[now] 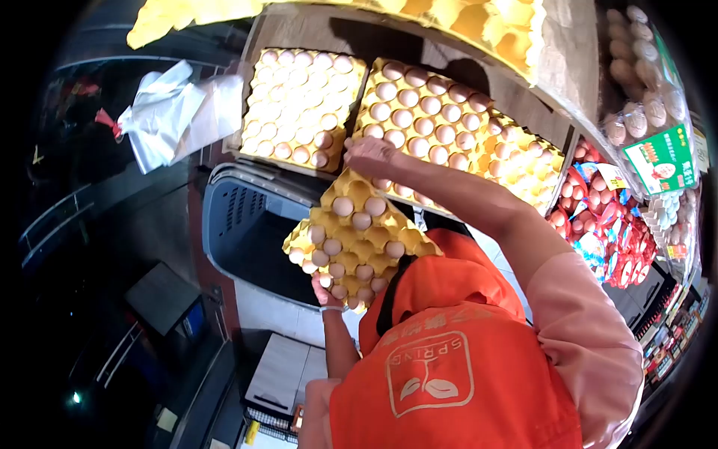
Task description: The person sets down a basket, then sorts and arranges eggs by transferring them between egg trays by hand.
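A person [591,322] in an orange-red apron [493,374] holds a yellow egg tray [363,248], partly filled with eggs [343,206], just to the right of the blue-grey basket [226,224] and overlapping its right end in view. The left hand [327,292] is at the tray's near-left edge, by the basket's near-right end. Its thumb shows along the edge and its fingers look clamped on it, though most are hidden beneath.

The right hand [370,157] lies beyond the basket's right end, where the tray's far corner meets the filled trays [345,112] on the table [292,34]. Its fingers are curled; whether they close on that corner or on an egg cannot be told.

The step in hand seems to be loading or moving eggs with this tray, several of whose hollows are bare. The next move would call for steady support from the left hand, the tray level enough that no egg rolls out.

The tray's hollows face up toward the person. Seen from the basket, 1 corner points away toward the table and the opposite 1 toward the apron. It looks nearly square, so its long axis is unclear.
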`<state>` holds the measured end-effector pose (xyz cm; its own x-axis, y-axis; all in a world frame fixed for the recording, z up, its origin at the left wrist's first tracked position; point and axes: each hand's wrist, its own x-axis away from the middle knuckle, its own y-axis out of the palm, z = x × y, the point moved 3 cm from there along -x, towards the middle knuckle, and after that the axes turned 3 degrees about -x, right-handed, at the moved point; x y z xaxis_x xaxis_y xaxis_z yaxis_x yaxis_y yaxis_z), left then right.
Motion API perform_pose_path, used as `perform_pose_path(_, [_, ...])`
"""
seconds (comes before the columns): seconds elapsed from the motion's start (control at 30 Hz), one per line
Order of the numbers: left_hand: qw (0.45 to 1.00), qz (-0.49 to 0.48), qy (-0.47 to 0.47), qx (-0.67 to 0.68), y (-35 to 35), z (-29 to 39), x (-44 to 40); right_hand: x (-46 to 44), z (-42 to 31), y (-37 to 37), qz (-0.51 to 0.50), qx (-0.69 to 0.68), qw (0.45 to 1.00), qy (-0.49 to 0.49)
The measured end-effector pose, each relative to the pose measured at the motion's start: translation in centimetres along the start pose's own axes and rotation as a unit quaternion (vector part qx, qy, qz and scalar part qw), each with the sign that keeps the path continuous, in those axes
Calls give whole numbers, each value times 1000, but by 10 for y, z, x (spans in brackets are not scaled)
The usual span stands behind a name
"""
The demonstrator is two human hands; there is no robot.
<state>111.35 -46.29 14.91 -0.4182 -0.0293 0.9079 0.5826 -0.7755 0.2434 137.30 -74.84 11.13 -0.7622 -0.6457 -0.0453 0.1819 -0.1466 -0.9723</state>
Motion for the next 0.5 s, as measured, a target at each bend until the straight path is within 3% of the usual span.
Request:
perform_pose_path(0.03, [999, 2, 30, -14, -1, 1, 1, 0, 6, -21, -2, -6, 1000, 22])
perform_pose_path(0.1, [999, 10, 45, -13, -12, -2, -2, 1, 41, -69, -7, -359, 932, 49])
perform_pose_path(0.13, [999, 18, 35, -11, 2, 1, 7, 4, 47, -77, -5, -436, 897, 75])
perform_pose_path(0.17, [998, 36, 44, -19, -3, -1, 6, 10, 49, -80, -4, -509, 855, 101])
perform_pose_path(0.23, [999, 25, 37, -5, -13, -7, 3, 27, 46, -134, 16, -527, 842, 114])
perform_pose_path(0.27, [999, 25, 41, 1, -14, -8, 4, 40, 28, -138, -122, -800, 567, 153])
perform_pose_path(0.3, [999, 22, 45, 7, -14, -11, 5, 50, 18, -157, 47, -500, 865, 4])
perform_pose_path(0.33, [999, 23, 42, 15, -13, -11, 9, 60, -2, -153, 84, -451, 888, -40])
perform_pose_path(0.5, [999, 15, 32, -8, -3, -6, 16, 56, -33, -145, 40, -361, 929, -67])
